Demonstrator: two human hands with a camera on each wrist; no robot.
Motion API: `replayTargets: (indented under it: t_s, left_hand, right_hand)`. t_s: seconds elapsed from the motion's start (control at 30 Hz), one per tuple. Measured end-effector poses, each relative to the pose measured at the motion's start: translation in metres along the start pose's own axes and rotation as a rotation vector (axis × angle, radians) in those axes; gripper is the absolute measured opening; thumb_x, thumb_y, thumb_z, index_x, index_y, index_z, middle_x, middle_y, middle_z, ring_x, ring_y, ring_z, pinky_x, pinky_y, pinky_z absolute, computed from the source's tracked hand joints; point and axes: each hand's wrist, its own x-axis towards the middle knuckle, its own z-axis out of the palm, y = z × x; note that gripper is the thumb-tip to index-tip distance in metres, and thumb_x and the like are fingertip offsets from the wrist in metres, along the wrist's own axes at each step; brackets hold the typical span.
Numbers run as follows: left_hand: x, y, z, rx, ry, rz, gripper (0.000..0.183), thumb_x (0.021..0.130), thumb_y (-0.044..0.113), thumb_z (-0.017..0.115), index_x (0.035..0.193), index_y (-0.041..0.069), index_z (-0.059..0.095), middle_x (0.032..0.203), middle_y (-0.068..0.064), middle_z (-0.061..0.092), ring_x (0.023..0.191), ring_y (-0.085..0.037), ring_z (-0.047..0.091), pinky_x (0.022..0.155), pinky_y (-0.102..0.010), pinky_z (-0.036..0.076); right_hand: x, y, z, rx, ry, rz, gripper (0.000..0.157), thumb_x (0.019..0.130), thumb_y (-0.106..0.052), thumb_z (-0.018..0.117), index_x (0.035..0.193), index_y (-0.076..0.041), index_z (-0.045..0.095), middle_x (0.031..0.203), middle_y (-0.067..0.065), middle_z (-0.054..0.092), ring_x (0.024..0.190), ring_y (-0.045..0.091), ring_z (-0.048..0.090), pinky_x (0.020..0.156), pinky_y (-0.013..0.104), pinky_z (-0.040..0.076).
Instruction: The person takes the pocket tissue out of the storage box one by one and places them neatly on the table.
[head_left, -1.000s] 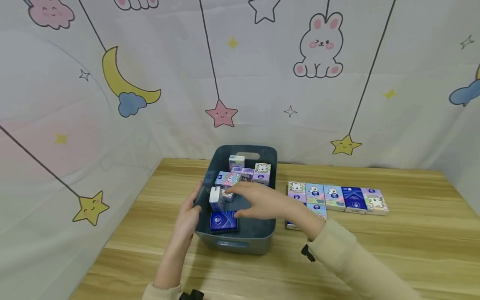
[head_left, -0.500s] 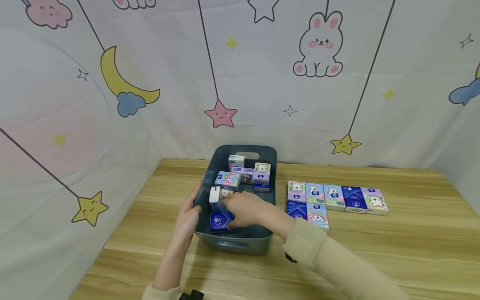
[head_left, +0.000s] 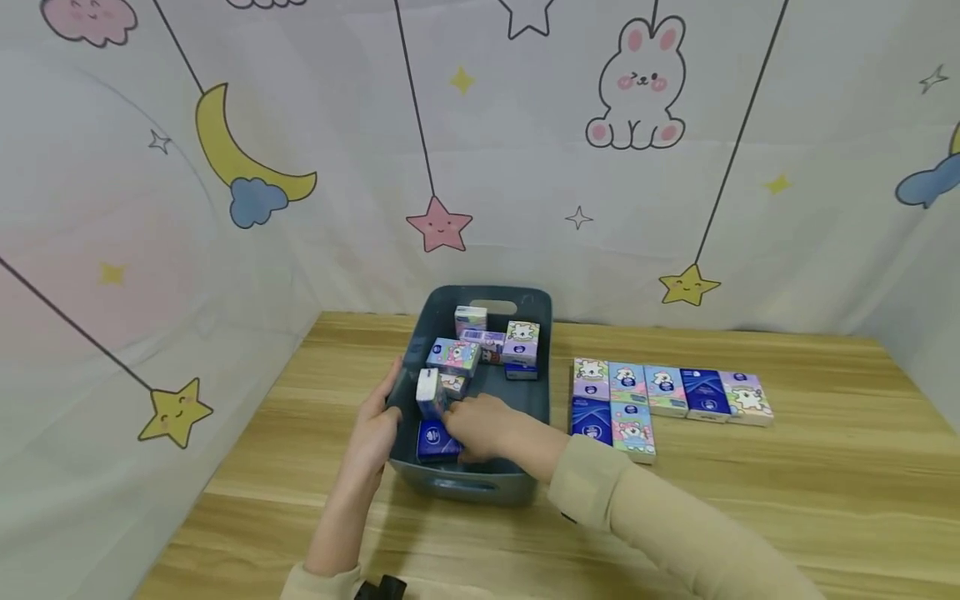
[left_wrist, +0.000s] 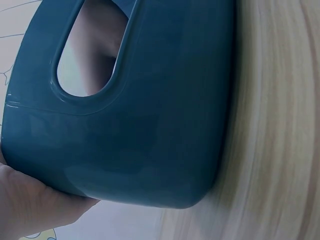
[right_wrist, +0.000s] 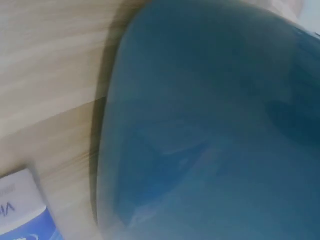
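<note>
My left hand point(head_left: 372, 433) grips the left rim of a dark teal plastic bin point(head_left: 517, 492). The left wrist view shows that hand point(left_wrist: 35, 207) at the bin's edge, beside the end wall with its handle slot. Inside the bin, my right hand point(head_left: 483, 427) curls over the right end of a dark blue tissue pack point(head_left: 433, 442) lying flat at the near end; its fingertips are partly hidden. Against the fingers stands an upright white-and-blue tissue pack point(head_left: 430, 393). Only the bin's wall point(right_wrist: 210, 125) fills most of the right wrist view, with no hand showing.
Several more tissue packs lie toward the bin's far end, including a pink-and-blue one point(head_left: 453, 354) and a lilac one point(head_left: 521, 342). On the wooden table point(head_left: 825, 500), right of the bin, tissue packs point(head_left: 664, 390) form two rows. A patterned curtain point(head_left: 525, 183) hangs behind.
My right hand has reached down and left into the bin, its spread fingers drawing in over the dark blue tissue pack. My left hand keeps its hold on the rim.
</note>
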Motion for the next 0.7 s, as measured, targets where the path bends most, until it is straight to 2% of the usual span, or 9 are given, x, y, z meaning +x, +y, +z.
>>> replayTargets:
  t_s: [0.1,0.37,0.6,0.7]
  left_hand:
    - [0.0,0.001,0.0,0.004,-0.001,0.004,0.077,0.087,-0.005,0.029,0.153,0.032,0.02,0.163,0.004,0.01,0.151,-0.028,0.004,0.119,-0.053,0.017]
    - [0.002,0.0,0.001,0.006,-0.007,0.012,0.077,0.087,-0.006,0.029,0.153,0.031,0.02,0.163,0.002,0.01,0.151,-0.028,0.004,0.119,-0.053,0.016]
    - [0.0,0.001,0.001,0.005,-0.007,0.018,0.075,0.088,-0.005,0.029,0.153,0.03,0.02,0.163,0.004,0.009,0.151,-0.026,0.003,0.12,-0.052,0.014]
    - [0.0,0.001,-0.001,0.015,-0.004,0.015,0.074,0.089,-0.005,0.028,0.154,0.029,0.019,0.163,0.004,0.009,0.151,-0.026,0.002,0.12,-0.053,0.012]
  right_hand:
    - [0.002,0.001,0.002,-0.006,-0.006,0.002,0.051,0.082,-0.037,0.073,0.124,-0.011,0.062,0.118,0.003,0.066,0.106,0.017,0.064,0.088,0.032,0.053]
    - [0.001,0.006,0.001,-0.003,-0.023,0.006,0.051,0.082,-0.038,0.073,0.125,-0.012,0.061,0.123,0.002,0.065,0.111,0.018,0.062,0.094,0.034,0.051]
    - [-0.001,0.01,-0.004,0.055,0.015,0.025,0.052,0.079,-0.035,0.075,0.125,-0.013,0.063,0.13,0.004,0.061,0.115,0.021,0.058,0.103,0.043,0.045]
    - [-0.004,0.011,-0.008,0.071,0.046,0.021,0.053,0.077,-0.037,0.076,0.123,-0.013,0.063,0.13,0.003,0.061,0.113,0.02,0.056,0.101,0.042,0.046]
